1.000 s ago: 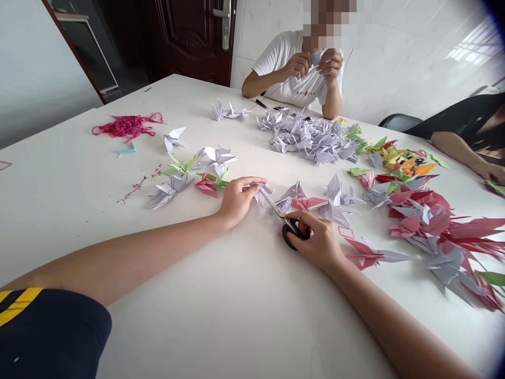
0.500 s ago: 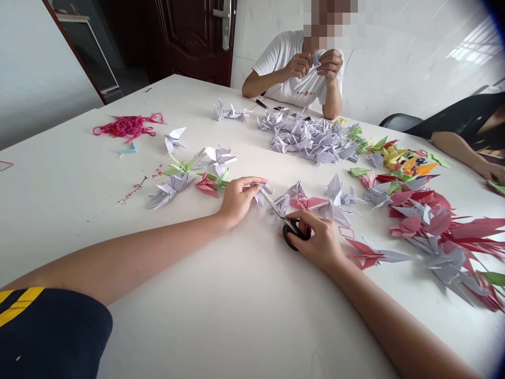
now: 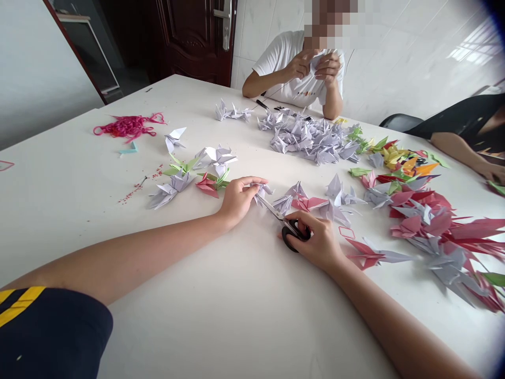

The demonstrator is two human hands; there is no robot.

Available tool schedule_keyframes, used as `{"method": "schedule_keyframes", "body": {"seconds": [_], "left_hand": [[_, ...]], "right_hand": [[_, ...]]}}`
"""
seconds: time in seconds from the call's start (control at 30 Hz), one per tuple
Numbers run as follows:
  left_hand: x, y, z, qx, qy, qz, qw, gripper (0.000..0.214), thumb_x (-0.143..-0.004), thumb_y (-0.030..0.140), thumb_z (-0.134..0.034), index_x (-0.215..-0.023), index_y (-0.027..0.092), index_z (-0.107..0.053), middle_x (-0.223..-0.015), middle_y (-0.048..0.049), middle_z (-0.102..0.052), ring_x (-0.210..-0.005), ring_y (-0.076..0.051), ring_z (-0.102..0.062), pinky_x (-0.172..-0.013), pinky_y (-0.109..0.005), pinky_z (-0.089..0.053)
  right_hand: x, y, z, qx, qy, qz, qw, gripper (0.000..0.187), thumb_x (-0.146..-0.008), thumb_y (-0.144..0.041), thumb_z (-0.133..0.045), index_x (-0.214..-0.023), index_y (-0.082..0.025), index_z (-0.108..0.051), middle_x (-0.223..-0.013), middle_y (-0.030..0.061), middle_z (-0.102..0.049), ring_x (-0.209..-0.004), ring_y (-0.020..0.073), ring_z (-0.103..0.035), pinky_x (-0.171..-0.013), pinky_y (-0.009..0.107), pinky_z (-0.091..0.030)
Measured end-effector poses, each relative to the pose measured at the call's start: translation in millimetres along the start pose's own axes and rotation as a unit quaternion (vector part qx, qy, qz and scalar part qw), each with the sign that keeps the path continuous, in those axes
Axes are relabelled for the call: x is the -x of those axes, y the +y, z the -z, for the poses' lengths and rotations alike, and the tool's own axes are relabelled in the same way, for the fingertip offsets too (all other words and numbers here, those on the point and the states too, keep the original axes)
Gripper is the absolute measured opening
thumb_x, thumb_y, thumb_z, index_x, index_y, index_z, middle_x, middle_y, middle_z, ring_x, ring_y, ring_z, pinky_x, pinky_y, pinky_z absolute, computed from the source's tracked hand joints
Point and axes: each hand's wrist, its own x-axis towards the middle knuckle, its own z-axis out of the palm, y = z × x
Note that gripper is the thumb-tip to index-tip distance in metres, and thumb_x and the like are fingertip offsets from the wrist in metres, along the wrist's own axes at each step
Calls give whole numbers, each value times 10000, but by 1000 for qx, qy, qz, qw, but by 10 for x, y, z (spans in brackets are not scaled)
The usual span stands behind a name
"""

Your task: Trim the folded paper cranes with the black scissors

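— Holding what, over on the left?
— Pinching a small lilac paper crane (image 3: 262,193) with the left hand (image 3: 237,200), the fingers (image 3: 252,181) pressed together on it, out near the middle of the tabletop (image 3: 221,326).
— And the right hand (image 3: 319,243)?
— Gripping black-handled scissors (image 3: 291,237), with the fingers clamped around the handles and the blade tips right by that crane. Too small to tell if the blades are apart.
— Feeling like what, that crane?
— Probably very light, soft and easy to crush. Best held gently by the fat middle, not by the thin wings.
— Lying around it?
— Piles of paper cranes (image 3: 311,139) in lilac, pink, green and yellow, a tangle of pink string (image 3: 128,126), and tiny red beads (image 3: 138,188) on the white tabletop.
— Farther off?
— A person in a white T-shirt (image 3: 292,68) sitting across the tabletop, with paper between both hands. Behind, a dark wooden door (image 3: 193,37) and shiny white wall tiles (image 3: 394,52).
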Motion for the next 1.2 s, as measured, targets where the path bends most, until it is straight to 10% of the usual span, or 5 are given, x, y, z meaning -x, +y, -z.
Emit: {"method": "schedule_keyframes", "body": {"seconds": [1.2], "left_hand": [[0,-2,-6,21,-10,29,999,224,-803,330,-649,-920,175,-762,-1017,-79,-766,-801,-168,-667,-632,-247,-471]], "right_hand": [[-17,-21,-5,-3,11,-3,1000,220,-731,-262,-642,-939,-212,-696,-577,-59,-468,-515,114,-448,-527,235,-381]]}}
